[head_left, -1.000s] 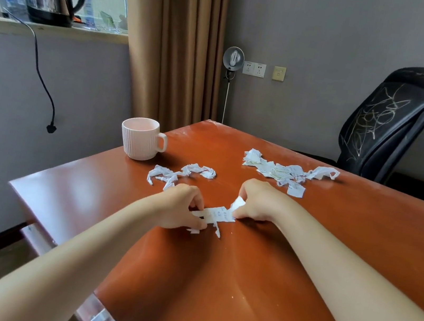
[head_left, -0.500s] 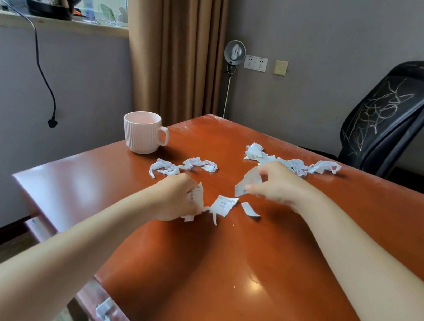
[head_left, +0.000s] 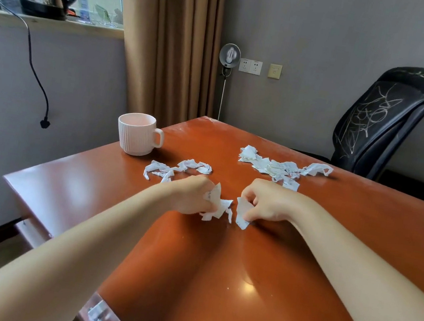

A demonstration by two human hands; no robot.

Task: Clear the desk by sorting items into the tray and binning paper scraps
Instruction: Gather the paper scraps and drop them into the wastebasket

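Two hands [head_left: 194, 195] [head_left: 268, 203] pinch scraps [head_left: 221, 208] — one mug [head_left: 137, 136].

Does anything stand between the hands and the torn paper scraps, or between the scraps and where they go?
Nothing visible: the left hand and the right hand each pinch torn white paper scraps. No bin shows, so that path cannot be judged.

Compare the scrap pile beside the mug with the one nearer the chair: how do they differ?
The mug-side pile is smaller, mostly thin twisted strips; the chair-side pile is larger, with flatter torn pieces. The mug-side pile lies just beyond the left hand, the chair-side pile just beyond the right hand. Both are white paper lying loose on the desk.
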